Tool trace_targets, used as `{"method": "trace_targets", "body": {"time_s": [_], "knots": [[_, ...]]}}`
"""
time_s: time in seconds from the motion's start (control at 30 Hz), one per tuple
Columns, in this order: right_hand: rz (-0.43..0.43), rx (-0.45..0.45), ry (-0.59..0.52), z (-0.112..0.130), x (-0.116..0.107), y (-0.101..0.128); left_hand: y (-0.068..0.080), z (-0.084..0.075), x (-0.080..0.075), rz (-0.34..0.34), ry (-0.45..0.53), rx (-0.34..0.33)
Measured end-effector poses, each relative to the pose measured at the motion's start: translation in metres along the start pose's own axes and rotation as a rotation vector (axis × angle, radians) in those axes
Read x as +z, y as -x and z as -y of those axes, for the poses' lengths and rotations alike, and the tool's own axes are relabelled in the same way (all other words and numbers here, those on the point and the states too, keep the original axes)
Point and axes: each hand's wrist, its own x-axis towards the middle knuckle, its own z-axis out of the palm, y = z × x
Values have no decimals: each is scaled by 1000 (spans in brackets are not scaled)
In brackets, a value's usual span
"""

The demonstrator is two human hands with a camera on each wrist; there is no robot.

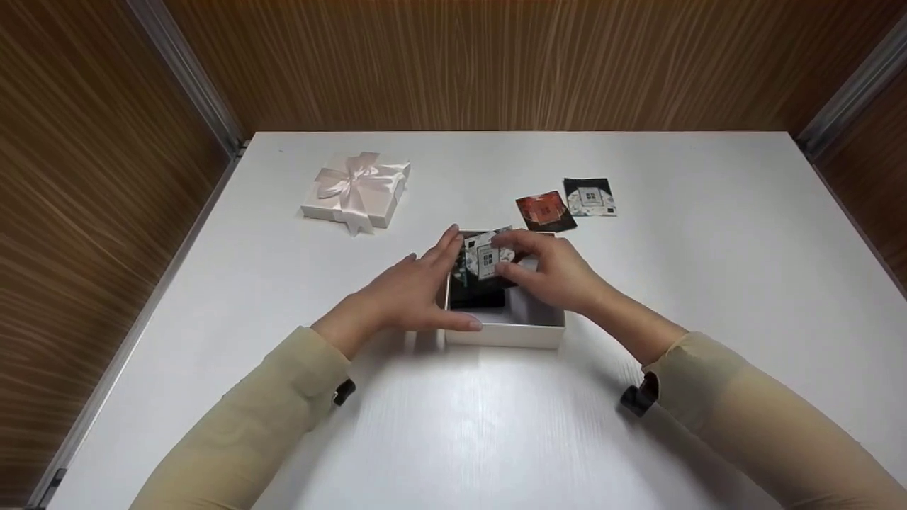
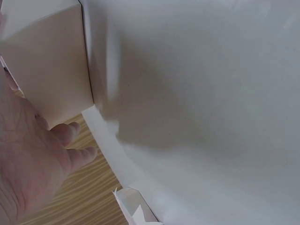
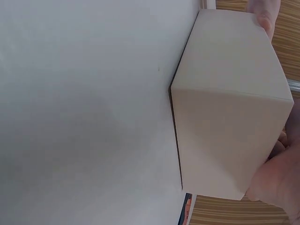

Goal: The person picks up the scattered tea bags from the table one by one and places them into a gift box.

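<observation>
An open white box (image 1: pixel 506 333) stands in the middle of the white table (image 1: pixel 694 283), with a dark packet (image 1: pixel 476 292) lying inside. My left hand (image 1: pixel 425 283) rests against the box's left wall, fingers straight and thumb along the front corner. My right hand (image 1: pixel 506 258) pinches a small white and black packet (image 1: pixel 486 259) over the box's opening. The left wrist view shows the left hand's palm (image 2: pixel 28 164) beside the box wall (image 2: pixel 47 61). In the right wrist view the box's outside (image 3: pixel 229 117) fills the frame, with the right hand (image 3: pixel 276 183) at its lower edge.
A white lid with a pale ribbon bow (image 1: pixel 356 190) lies at the back left. A red packet (image 1: pixel 544 210) and a black and white packet (image 1: pixel 590 196) lie flat just behind the box. Wood-grain walls close in the table's back and sides.
</observation>
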Motion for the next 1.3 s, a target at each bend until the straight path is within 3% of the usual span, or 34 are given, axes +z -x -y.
{"method": "trace_targets", "body": {"time_s": [0.53, 0.87, 1.3], "knots": [[-81, -181, 230, -1, 13, -2, -1, -1, 0, -21, -1, 11], [-50, -126, 336, 1, 17, -3, 0, -1, 0, -22, 1, 7], [-39, -98, 363, 0, 20, -1, 0, -1, 1, -9, -3, 4]]}}
